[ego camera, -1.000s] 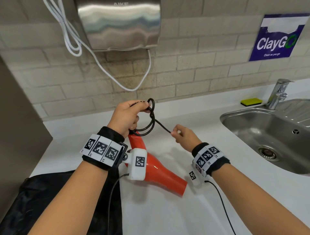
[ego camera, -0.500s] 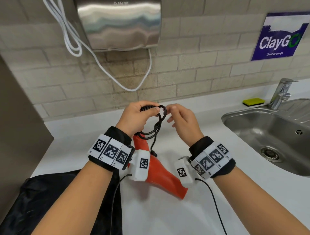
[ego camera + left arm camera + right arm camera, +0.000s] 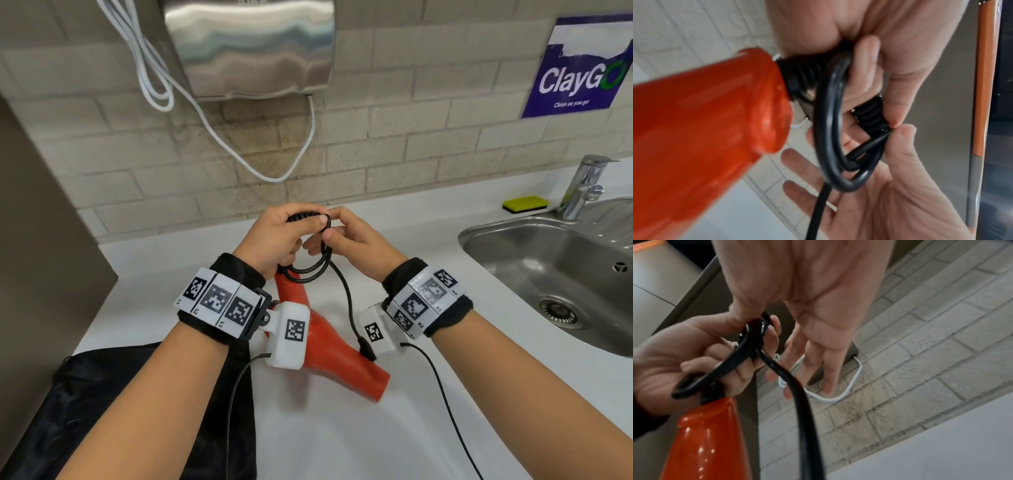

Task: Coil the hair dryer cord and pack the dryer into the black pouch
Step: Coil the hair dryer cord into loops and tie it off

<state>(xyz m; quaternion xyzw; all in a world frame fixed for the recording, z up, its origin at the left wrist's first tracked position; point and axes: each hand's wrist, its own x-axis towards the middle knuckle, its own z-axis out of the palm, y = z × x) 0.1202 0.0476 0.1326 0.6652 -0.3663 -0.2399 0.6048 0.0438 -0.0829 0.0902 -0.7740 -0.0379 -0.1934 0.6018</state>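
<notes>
An orange-red hair dryer [image 3: 329, 342] lies on the white counter, its handle rising into my left hand [image 3: 308, 222]. That hand grips the handle's end together with loops of the black cord [image 3: 346, 294]. My right hand [image 3: 330, 226] is right beside it, pinching the cord at the top of the coil with thumb and forefinger while the other fingers stay straight. The loose end hangs down to the plug [image 3: 367, 349] by the dryer's barrel. The black pouch [image 3: 102, 394] lies flat at the lower left, partly under my left forearm. The left wrist view shows the coil [image 3: 830, 113] next to the handle [image 3: 705, 121].
A steel sink [image 3: 513, 246] with a faucet [image 3: 582, 185] and a yellow sponge [image 3: 524, 204] is to the right. A wall hand dryer [image 3: 250, 44] with a dangling white cable [image 3: 274, 171] hangs above. A grey panel [image 3: 34, 240] bounds the left.
My right hand, which held the cord stretched out to the right, has come up and left to meet my left hand, laying another loop on the coil. The plug end now dangles.
</notes>
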